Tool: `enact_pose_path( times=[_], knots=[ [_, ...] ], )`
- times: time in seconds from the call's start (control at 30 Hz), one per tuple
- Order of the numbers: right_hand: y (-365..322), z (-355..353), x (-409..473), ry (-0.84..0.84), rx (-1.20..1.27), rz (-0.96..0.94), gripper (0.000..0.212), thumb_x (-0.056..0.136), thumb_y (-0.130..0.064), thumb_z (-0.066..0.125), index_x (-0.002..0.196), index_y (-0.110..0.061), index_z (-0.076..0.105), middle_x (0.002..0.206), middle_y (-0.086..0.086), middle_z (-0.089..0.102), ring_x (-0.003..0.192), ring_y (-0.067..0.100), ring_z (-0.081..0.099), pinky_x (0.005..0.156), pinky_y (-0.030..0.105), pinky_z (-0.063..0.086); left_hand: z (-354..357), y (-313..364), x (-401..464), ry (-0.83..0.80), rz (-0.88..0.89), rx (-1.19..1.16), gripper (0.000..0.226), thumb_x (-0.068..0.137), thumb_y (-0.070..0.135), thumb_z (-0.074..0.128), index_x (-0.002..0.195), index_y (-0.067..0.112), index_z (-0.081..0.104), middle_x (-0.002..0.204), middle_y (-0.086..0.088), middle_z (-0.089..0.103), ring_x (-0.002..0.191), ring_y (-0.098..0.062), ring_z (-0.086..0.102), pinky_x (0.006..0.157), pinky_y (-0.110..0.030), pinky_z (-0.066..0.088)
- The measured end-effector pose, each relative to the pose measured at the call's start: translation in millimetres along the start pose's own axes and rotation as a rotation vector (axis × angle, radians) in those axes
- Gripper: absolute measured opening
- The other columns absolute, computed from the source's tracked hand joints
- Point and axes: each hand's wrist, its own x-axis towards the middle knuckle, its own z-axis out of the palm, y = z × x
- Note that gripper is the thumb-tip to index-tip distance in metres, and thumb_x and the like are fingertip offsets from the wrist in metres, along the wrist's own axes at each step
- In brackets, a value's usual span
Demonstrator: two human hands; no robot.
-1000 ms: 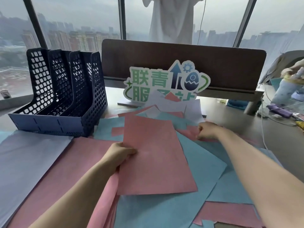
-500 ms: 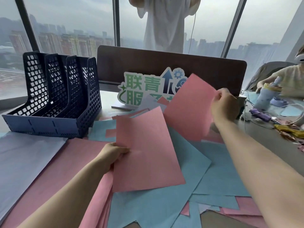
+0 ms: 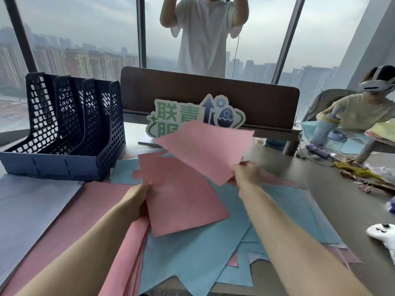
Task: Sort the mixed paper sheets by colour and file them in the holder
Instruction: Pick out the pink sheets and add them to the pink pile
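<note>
My left hand (image 3: 139,197) grips the left edge of a pink sheet (image 3: 181,195) lying tilted over the pile. My right hand (image 3: 245,174) pinches the near corner of a second pink sheet (image 3: 207,150), raised in the air above the first one. Blue sheets (image 3: 277,210) spread under both, with more pink sheets (image 3: 70,214) stacked at the left and a pale lilac sheet (image 3: 32,206) at the far left. The dark blue mesh file holder (image 3: 68,133) stands at the back left, its slots showing no paper.
A cut-out sign (image 3: 192,114) leans on the brown desk divider (image 3: 213,95) behind the pile. A white controller (image 3: 382,233) lies at the right edge. A seated person (image 3: 363,107) and clutter occupy the right; another person (image 3: 205,35) stands at the window.
My right hand lifted a pink sheet out of the pile, then brought it down and left over the sheet in my left hand. The left hand kept its grip.
</note>
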Motion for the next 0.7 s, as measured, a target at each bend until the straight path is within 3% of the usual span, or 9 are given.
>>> enact_pose_path(
  times=[0.13, 0.23, 0.3, 0.47, 0.57, 0.63, 0.7],
  knots=[
    [25, 34, -53, -0.385, -0.078, 0.143, 0.019, 0.07, 0.0, 0.06, 0.089, 0.001, 0.066, 0.072, 0.014, 0.064, 0.06, 0.025, 0.058, 0.047, 0.034, 0.049, -4, 3, 2, -0.085, -0.003, -0.128, 0.055, 0.096, 0.058, 0.043, 0.107, 0.009, 0.066, 0.094, -0.018, 0.074, 0.093, -0.036, 0.069, 0.085, -0.045, 0.054],
    [22, 39, -74, -0.645, -0.176, 0.211, 0.024, 0.078, 0.006, 0.055, 0.102, 0.006, 0.058, 0.079, 0.019, 0.065, 0.052, 0.022, 0.063, 0.041, 0.026, 0.05, -7, 3, -2, -0.141, -0.017, -0.054, 0.057, 0.087, 0.055, 0.062, 0.118, 0.007, 0.066, 0.107, -0.022, 0.071, 0.1, -0.04, 0.068, 0.094, -0.055, 0.051],
    [16, 33, -78, -0.748, -0.284, 0.188, 0.016, 0.081, 0.004, 0.055, 0.096, 0.002, 0.055, 0.071, 0.017, 0.064, 0.045, 0.018, 0.062, 0.039, 0.023, 0.048, -7, 4, -2, -0.153, -0.008, -0.032, 0.056, 0.083, 0.05, 0.068, 0.118, 0.006, 0.066, 0.107, -0.023, 0.071, 0.097, -0.042, 0.069, 0.091, -0.056, 0.052],
    [9, 8, -67, -0.851, -0.456, 0.126, 0.009, 0.084, -0.007, 0.059, 0.091, -0.002, 0.06, 0.068, 0.011, 0.064, 0.043, 0.015, 0.06, 0.039, 0.021, 0.043, -4, 9, 4, -0.18, -0.015, -0.132, 0.048, 0.09, 0.057, 0.052, 0.103, 0.014, 0.069, 0.088, -0.015, 0.075, 0.079, -0.033, 0.069, 0.077, -0.041, 0.052],
    [6, -7, -62, -1.02, -0.571, 0.109, 0.019, 0.09, -0.026, 0.064, 0.094, -0.007, 0.064, 0.072, 0.005, 0.068, 0.043, 0.011, 0.055, 0.037, 0.019, 0.036, -3, 5, 13, -0.082, -0.003, 0.018, 0.035, 0.087, 0.025, 0.069, 0.114, 0.004, 0.064, 0.094, -0.022, 0.07, 0.077, -0.034, 0.066, 0.075, -0.046, 0.054],
    [6, -12, -47, -0.932, -0.54, 0.129, 0.035, 0.09, -0.045, 0.064, 0.097, -0.011, 0.064, 0.074, 0.002, 0.068, 0.044, 0.012, 0.053, 0.037, 0.02, 0.034, -3, 2, 20, 0.053, 0.063, 0.131, 0.031, 0.082, 0.0, 0.068, 0.112, -0.002, 0.062, 0.091, -0.024, 0.067, 0.069, -0.031, 0.063, 0.073, -0.047, 0.053],
    [11, -17, -18, -0.586, -0.471, 0.122, 0.035, 0.09, -0.048, 0.061, 0.099, -0.014, 0.064, 0.079, 0.004, 0.064, 0.05, 0.017, 0.056, 0.04, 0.022, 0.042, 0, 3, 22, 0.105, 0.113, 0.169, 0.024, 0.08, -0.004, 0.068, 0.104, -0.002, 0.064, 0.085, -0.022, 0.067, 0.062, -0.026, 0.059, 0.067, -0.039, 0.052]
  ],
)
